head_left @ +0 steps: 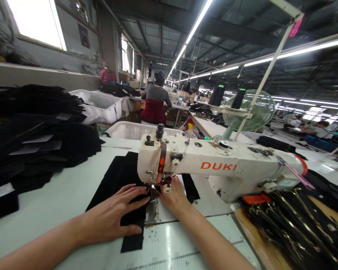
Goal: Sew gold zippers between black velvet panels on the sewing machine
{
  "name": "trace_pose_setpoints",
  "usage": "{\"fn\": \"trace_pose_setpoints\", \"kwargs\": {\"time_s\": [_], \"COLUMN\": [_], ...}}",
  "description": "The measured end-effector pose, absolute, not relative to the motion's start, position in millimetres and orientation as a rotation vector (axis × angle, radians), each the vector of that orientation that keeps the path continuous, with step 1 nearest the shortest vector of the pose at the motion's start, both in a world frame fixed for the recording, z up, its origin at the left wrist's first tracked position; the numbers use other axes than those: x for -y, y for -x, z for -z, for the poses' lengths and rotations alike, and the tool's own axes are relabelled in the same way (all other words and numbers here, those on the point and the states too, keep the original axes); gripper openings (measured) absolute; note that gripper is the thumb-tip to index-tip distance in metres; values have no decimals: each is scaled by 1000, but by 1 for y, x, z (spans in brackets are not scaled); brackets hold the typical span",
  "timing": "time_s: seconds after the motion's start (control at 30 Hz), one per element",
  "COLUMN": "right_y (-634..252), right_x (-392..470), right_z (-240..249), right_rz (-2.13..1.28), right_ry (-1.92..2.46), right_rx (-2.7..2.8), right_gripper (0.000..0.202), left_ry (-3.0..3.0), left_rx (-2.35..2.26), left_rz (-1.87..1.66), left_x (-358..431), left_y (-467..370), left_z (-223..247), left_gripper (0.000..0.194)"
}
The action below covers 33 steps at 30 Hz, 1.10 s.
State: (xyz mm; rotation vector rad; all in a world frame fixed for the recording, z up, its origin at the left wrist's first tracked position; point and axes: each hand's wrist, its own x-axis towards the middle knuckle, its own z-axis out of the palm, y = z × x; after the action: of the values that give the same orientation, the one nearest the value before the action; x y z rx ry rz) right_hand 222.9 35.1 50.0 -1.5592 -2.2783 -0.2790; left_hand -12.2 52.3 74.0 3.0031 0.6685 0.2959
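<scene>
A white sewing machine (191,157) stands across the middle of the table, its needle area lit by a small lamp. Black fabric (115,176) lies under and to the left of the machine head. On that fabric, just left of the needle, my left hand (115,213) rests flat with fingers spread. My right hand (173,195) is right of the needle, under the machine arm, its fingertips partly hidden behind the presser area. Whether those fingers pinch anything cannot be made out. A white piece (182,184) shows behind my right hand.
Stacked black fabric (36,138) fills the left side. White bins (101,107) stand behind the table. Black pieces with gold edges (295,221) lie at the right on a wooden board (250,234). Thread cones (216,96) and a green fan (249,108) rise behind the machine. A seated person (154,99) is ahead.
</scene>
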Motion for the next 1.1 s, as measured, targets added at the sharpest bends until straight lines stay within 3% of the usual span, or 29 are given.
{"fn": "trace_pose_setpoints", "kwargs": {"time_s": [0.23,0.43,1.1], "right_y": [-229,-235,-229], "right_x": [-27,-2,-20], "right_z": [-55,-60,-22], "right_rz": [303,309,542], "right_ry": [1546,1246,1181], "right_rx": [2244,2320,2109], "right_gripper": [23,27,26], "left_ry": [-2943,-2902,-2748], "left_rx": [-580,-531,-711], "left_rz": [-354,-315,-307], "left_x": [-48,-45,-51], "left_y": [12,12,7], "left_z": [-81,-92,-104], "left_gripper": [66,56,64]}}
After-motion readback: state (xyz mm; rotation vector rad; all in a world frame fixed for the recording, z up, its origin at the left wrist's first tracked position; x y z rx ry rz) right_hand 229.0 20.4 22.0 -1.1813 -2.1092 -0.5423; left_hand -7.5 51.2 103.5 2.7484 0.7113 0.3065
